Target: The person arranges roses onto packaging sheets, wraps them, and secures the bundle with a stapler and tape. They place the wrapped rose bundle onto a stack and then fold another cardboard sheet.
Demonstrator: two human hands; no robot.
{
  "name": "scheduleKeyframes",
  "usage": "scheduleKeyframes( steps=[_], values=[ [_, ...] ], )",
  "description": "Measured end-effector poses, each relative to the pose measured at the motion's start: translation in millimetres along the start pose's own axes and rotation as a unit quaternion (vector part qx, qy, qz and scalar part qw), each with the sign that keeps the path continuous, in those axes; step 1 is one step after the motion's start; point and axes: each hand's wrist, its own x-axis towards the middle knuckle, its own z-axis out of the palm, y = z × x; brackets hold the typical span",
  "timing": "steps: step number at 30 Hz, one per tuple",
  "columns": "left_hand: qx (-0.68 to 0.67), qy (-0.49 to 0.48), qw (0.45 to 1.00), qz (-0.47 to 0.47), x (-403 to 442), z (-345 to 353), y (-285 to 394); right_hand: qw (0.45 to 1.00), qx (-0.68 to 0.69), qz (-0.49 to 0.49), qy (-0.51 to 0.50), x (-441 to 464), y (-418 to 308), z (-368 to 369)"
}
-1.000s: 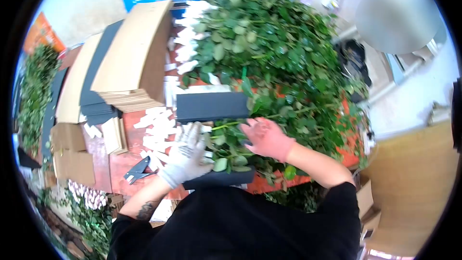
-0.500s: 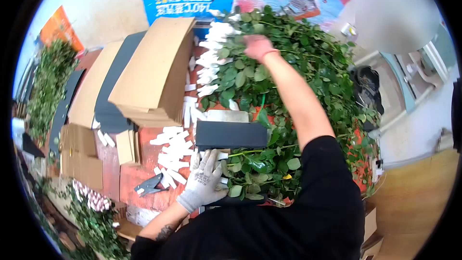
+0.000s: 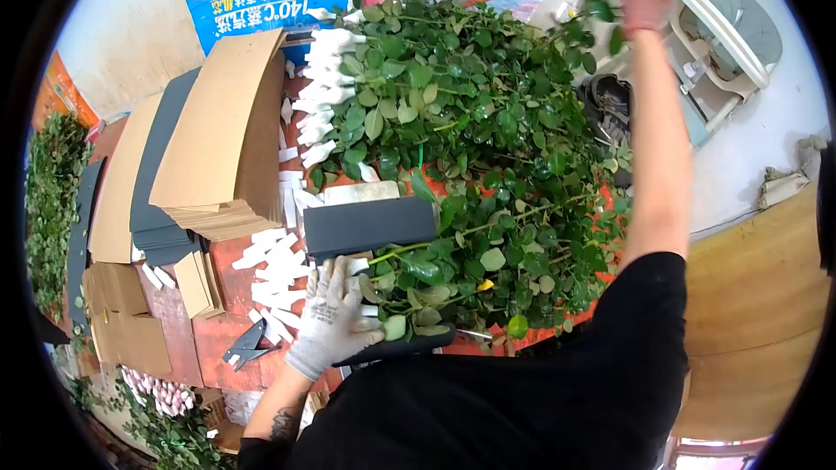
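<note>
My left hand [image 3: 335, 318], in a pale grey glove, lies with fingers stretched out at the near edge of a black folded card [image 3: 370, 228]. Its fingertips are by the white-wrapped ends of leafy rose stems [image 3: 435, 270]. My right hand [image 3: 645, 2], in a pinkish-red glove, is raised at the upper right, closed around a leafy rose stem [image 3: 599, 4]. Its fingers are partly hidden and blurred. A large heap of rose stems [image 3: 488, 104] covers the far side of the table, with white sleeves [image 3: 326, 78] over the heads at its left.
Tall stacks of brown cardboard [image 3: 218, 139] and dark card [image 3: 165, 165] stand left. White paper strips [image 3: 277, 270] and black-handled pliers or cutters [image 3: 250, 345] lie on the red table [image 3: 222, 365]. A pale chair [image 3: 727, 43] stands at the upper right, pink buds [image 3: 161, 392] at lower left.
My right hand has moved from the heap's far left to the upper right, now with a leafy stem. My left hand stays by the black card. The whole view has shifted.
</note>
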Motion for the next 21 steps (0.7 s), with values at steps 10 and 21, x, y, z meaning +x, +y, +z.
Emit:
scheduleKeyframes(
  steps=[10, 21],
  values=[
    [0.002, -0.013, 0.999, 0.035, 4.9, -7.0, -4.3, 0.915, -0.314, 0.249, -0.053, -78.3, 317.8, -38.1],
    [0.023, 0.033, 0.997, 0.070, -2.4, 5.8, -5.4, 0.941, 0.323, -0.066, -0.081, -168.5, 13.1, -225.1]
  ],
)
